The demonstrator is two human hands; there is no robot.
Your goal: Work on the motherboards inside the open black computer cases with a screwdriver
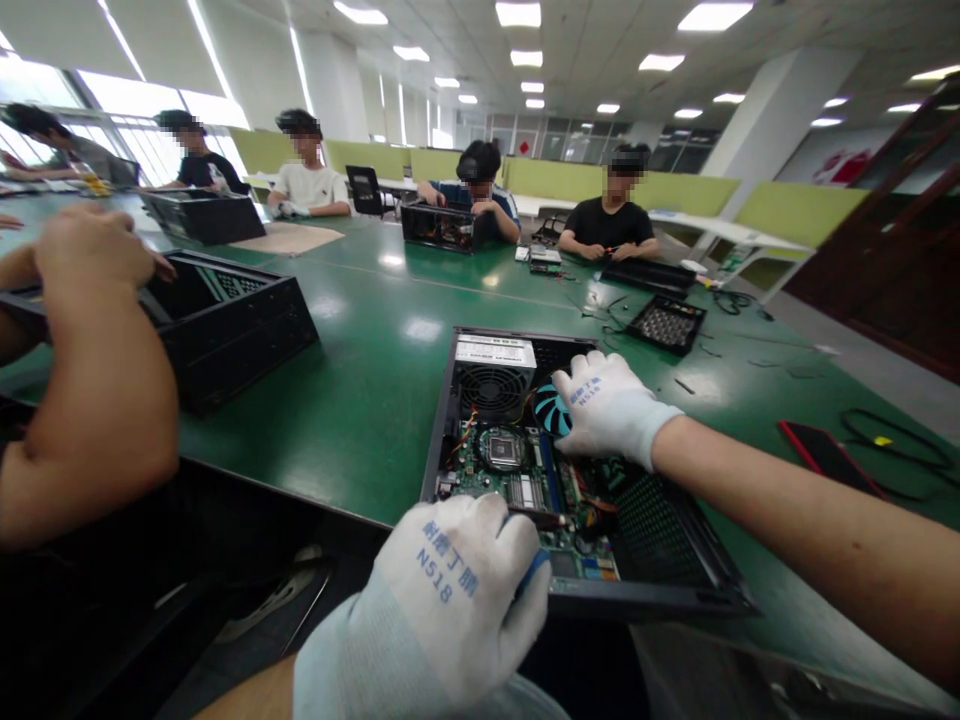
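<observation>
An open black computer case lies in front of me on the green table, its inside facing up. My right hand, in a white glove, curls its fingers round a black cooling fan with cyan blades, tilted over the case. Down at the near edge of the case, my gloved left hand is closed on a blue object, mostly hidden by the fingers. Between the hands shows the motherboard with a bare processor socket area. A power supply fills the far left corner.
At left, a co-worker's arm reaches over another black case. More people sit across the table with cases. On the right lie a black panel with a metal grid, a red-edged dark object and black cables.
</observation>
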